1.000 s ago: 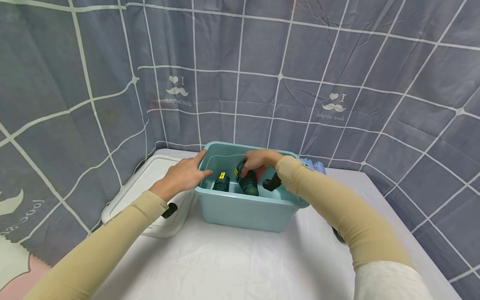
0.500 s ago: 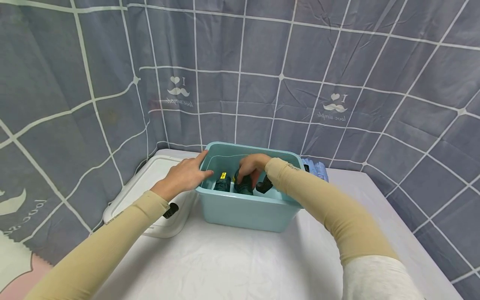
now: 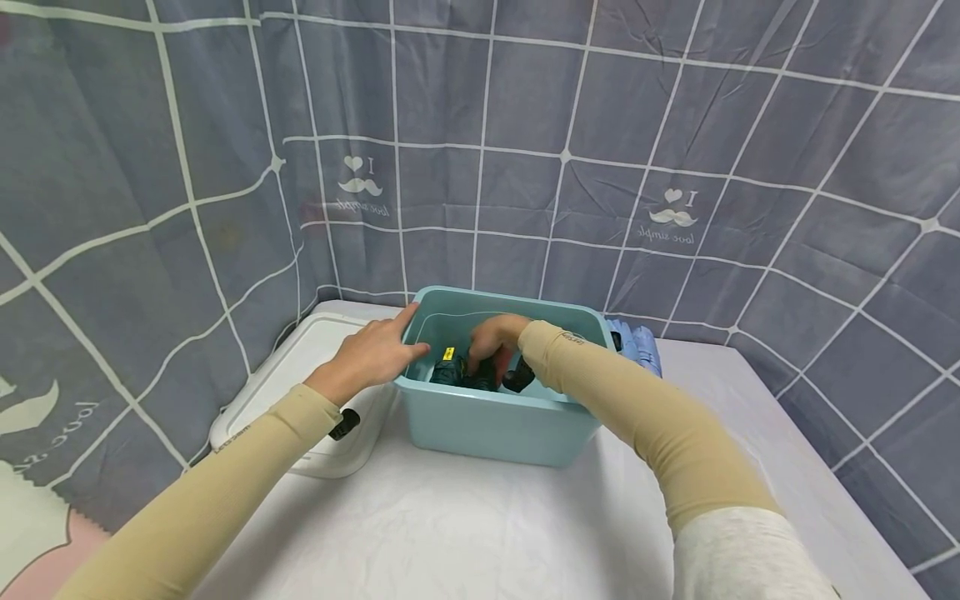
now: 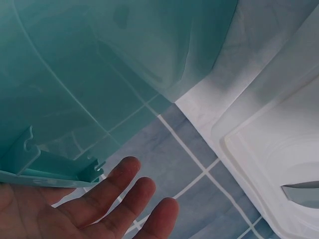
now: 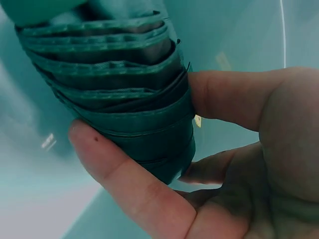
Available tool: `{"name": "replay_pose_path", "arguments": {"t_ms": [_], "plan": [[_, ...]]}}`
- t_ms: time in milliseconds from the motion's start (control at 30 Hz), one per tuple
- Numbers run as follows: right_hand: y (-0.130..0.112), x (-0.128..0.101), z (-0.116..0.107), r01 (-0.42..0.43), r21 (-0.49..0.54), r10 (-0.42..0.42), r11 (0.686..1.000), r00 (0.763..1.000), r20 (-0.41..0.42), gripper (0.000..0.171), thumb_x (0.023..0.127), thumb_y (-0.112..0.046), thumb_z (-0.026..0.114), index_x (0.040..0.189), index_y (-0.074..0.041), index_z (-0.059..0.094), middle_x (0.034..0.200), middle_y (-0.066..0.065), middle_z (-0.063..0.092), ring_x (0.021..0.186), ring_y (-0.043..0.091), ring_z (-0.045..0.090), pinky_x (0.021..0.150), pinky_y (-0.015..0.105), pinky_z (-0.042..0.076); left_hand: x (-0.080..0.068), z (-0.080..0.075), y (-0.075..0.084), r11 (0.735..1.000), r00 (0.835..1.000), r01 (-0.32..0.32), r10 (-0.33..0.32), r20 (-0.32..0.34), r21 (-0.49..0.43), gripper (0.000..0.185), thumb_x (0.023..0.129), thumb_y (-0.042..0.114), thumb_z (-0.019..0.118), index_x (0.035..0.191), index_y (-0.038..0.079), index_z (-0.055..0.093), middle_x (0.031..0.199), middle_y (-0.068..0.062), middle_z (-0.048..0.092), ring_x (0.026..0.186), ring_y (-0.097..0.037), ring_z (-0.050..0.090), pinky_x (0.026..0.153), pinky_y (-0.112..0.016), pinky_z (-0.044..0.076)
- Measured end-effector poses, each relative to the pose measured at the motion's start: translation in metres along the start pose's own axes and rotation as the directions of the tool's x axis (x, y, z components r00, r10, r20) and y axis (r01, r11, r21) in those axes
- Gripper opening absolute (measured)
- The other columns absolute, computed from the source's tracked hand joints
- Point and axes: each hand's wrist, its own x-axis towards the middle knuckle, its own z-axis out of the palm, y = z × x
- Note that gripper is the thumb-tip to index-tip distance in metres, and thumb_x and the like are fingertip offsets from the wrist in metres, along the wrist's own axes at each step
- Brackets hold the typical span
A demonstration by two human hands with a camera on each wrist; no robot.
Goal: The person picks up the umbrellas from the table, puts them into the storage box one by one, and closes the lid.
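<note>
Bin: we see a teal bin on the table, near the back corner. Inside lie dark green ribbed tools, one with a yellow label; a black part lies beside them.
Right hand: our right hand reaches into the bin; thumb and fingers curl around a tool, pinching it.
Left hand: our left hand rests on the bin's left rim, fingers straight and spread.
Lid: a white lid lies just left of the bin, touching it.
Cloths: blue folded cloths sit behind the bin's right corner.
Surface: white cloth-covered table.
Room: grey grid-patterned curtain on both walls.
Wrist views: the right wrist view shows the tool's ribbed casing close up; the left shows the rim's underside above our open fingers.
</note>
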Motion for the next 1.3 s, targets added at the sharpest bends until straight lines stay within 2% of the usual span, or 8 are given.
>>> {"name": "replay_pose_path", "arguments": {"t_ms": [100, 267, 500, 700, 833, 967, 1233, 1300], "plan": [[-0.002, 0.003, 0.002, 0.011, 0.065, -0.013, 0.998, 1.000, 0.021, 0.026, 0.100, -0.011, 0.059, 0.118, 0.007, 0.066, 0.110, 0.018, 0.071, 0.091, 0.027, 0.074, 0.091, 0.043, 0.057, 0.000, 0.000, 0.000, 1.000, 1.000, -0.001, 0.001, -0.002, 0.006, 0.082, 0.097, 0.053, 0.051, 0.164, 0.021, 0.015, 0.152, -0.020, 0.048, 0.135, -0.042, 0.049, 0.093, -0.065, 0.047], [-0.004, 0.005, 0.003, 0.026, 0.155, -0.035, 0.988, 0.998, 0.056, 0.033, 0.101, -0.005, 0.056, 0.130, 0.011, 0.057, 0.130, 0.023, 0.062, 0.107, 0.032, 0.069, 0.098, 0.046, 0.053, 0.000, 0.001, -0.001, 1.000, 1.000, 0.005, -0.005, 0.002, 0.009, 0.082, 0.097, 0.054, 0.051, 0.164, 0.022, 0.015, 0.153, -0.018, 0.048, 0.135, -0.041, 0.049, 0.093, -0.065, 0.046], [-0.001, 0.009, -0.001, 0.020, 0.137, -0.024, 0.990, 0.999, 0.026, 0.041, 0.099, -0.002, 0.057, 0.138, 0.010, 0.051, 0.152, 0.023, 0.044, 0.118, 0.031, 0.064, 0.104, 0.043, 0.050, 0.001, 0.001, -0.002, 1.000, 1.000, 0.011, -0.011, 0.007, 0.006, 0.082, 0.098, 0.054, 0.050, 0.164, 0.022, 0.014, 0.153, -0.019, 0.047, 0.136, -0.042, 0.048, 0.093, -0.065, 0.046], [0.001, 0.009, -0.002, 0.008, 0.089, -0.012, 0.996, 0.999, 0.040, 0.044, 0.101, -0.004, 0.055, 0.143, 0.009, 0.048, 0.155, 0.023, 0.041, 0.121, 0.031, 0.063, 0.107, 0.042, 0.048, 0.001, 0.001, -0.002, 1.000, 1.000, 0.010, -0.010, 0.012, 0.007, 0.082, 0.098, 0.055, 0.050, 0.164, 0.022, 0.014, 0.152, -0.021, 0.047, 0.136, -0.042, 0.048, 0.092, -0.064, 0.047], [0.001, 0.007, -0.004, 0.018, 0.054, -0.017, 0.998, 1.000, -0.004, 0.053, 0.100, -0.007, 0.058, 0.149, 0.006, 0.041, 0.159, 0.021, 0.035, 0.118, 0.032, 0.065, 0.106, 0.043, 0.048, 0.002, 0.001, -0.002, 1.000, 1.000, 0.007, -0.007, 0.010, 0.006, 0.082, 0.098, 0.054, 0.050, 0.164, 0.022, 0.014, 0.152, -0.020, 0.047, 0.136, -0.042, 0.049, 0.091, -0.063, 0.048], [0.003, 0.005, -0.006, 0.027, 0.033, -0.027, 0.999, 1.000, -0.012, 0.052, 0.101, -0.010, 0.059, 0.148, 0.005, 0.044, 0.158, 0.021, 0.037, 0.122, 0.033, 0.062, 0.105, 0.043, 0.049, 0.003, 0.000, -0.001, 1.000, 1.000, 0.005, -0.005, 0.013, 0.007, 0.081, 0.098, 0.054, 0.049, 0.164, 0.021, 0.014, 0.153, -0.020, 0.046, 0.136, -0.042, 0.049, 0.091, -0.063, 0.048], [0.005, 0.000, -0.005, 0.039, 0.095, -0.039, 0.995, 0.999, -0.002, 0.069, 0.102, -0.011, 0.056, 0.160, 0.000, 0.020, 0.163, 0.020, 0.029, 0.136, 0.037, 0.051, 0.104, 0.048, 0.049, 0.000, 0.000, 0.000, 1.000, 1.000, 0.012, -0.012, 0.025, 0.004, 0.082, 0.099, 0.054, 0.049, 0.164, 0.022, 0.012, 0.154, -0.020, 0.046, 0.136, -0.041, 0.049, 0.090, -0.062, 0.049], [0.005, -0.003, -0.007, 0.048, 0.086, -0.048, 0.995, 0.999, -0.006, 0.068, 0.103, -0.012, 0.055, 0.160, -0.002, 0.021, 0.162, 0.018, 0.033, 0.137, 0.036, 0.051, 0.103, 0.048, 0.050, 0.000, 0.000, -0.001, 1.000, 1.000, 0.013, -0.014, 0.023, 0.006, 0.082, 0.099, 0.054, 0.049, 0.164, 0.022, 0.012, 0.154, -0.020, 0.045, 0.136, -0.041, 0.048, 0.090, -0.062, 0.048]]}}
